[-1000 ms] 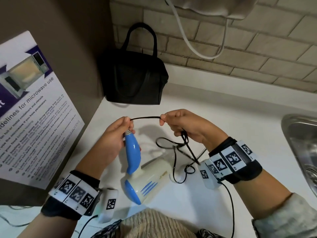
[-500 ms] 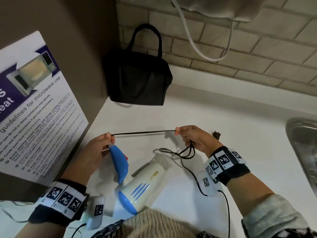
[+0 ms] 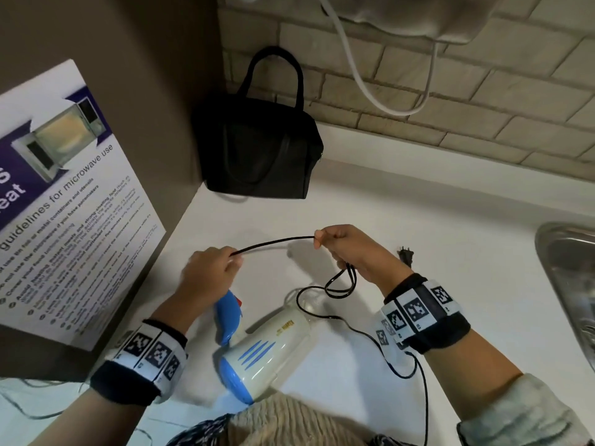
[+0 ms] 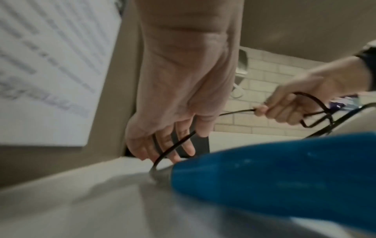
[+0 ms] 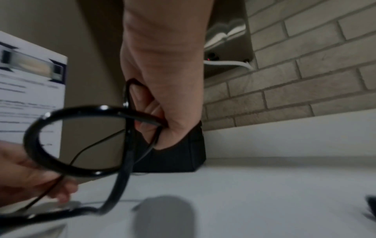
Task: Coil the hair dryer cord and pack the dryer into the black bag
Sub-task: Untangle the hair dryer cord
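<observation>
The white hair dryer [image 3: 273,346] lies on the white counter [image 3: 450,239], its blue handle [image 3: 228,320] pointing up-left toward my left hand [image 3: 211,273]. That hand pinches the black cord [image 3: 273,243] just past the handle end; in the left wrist view the cord [image 4: 175,145] runs under the thumb to the blue handle [image 4: 284,169]. My right hand [image 3: 349,249] pinches the cord farther along and grips a few hanging loops [image 5: 81,140]. The cord's plug [image 3: 406,254] rests on the counter right of that hand. The black bag [image 3: 260,149] stands shut in the back corner.
A microwave poster [image 3: 64,204] covers the brown side panel at left. A steel sink [image 3: 570,284] lies at the right edge. A white cable [image 3: 370,91] hangs on the brick wall above the bag. Thin wires trail from my wristbands.
My hands pulled apart and drew the cord taut, then came closer again, so the span now bows slightly. The dryer handle has tipped to the left.
</observation>
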A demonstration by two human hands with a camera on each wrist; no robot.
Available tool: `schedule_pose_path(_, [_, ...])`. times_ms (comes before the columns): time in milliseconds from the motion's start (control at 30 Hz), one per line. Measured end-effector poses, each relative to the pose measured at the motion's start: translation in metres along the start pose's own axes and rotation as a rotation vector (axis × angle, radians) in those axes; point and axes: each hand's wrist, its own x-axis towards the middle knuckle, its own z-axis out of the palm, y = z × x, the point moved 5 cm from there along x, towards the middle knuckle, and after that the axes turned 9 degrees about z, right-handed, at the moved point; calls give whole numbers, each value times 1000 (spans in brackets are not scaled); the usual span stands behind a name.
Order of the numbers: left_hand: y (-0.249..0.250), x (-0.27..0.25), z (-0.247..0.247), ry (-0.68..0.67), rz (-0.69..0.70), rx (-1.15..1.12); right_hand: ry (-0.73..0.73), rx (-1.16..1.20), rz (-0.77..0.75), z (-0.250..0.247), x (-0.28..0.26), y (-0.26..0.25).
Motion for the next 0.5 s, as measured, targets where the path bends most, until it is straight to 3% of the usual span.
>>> schedule_pose_path(67, [32,-1,-8,8,135,-79,-49,-37,-48,6,-9,-13])
schedule_pose_path(167, [86,-7,-26,12,274,-383,-114,-44,-87,15,-21,-29])
schedule_pose_path(267, [125,-14,-47,47,378,-452,-150,74,-93,21,-31,-40])
schedule_pose_path(367, [132,-15,-63,110,393,-517,-232,289,-102,20,-39,-48])
schedule_pose_path(500, [130,-16,-69,63,367,-708,-313,409,-178,19,-46,-56])
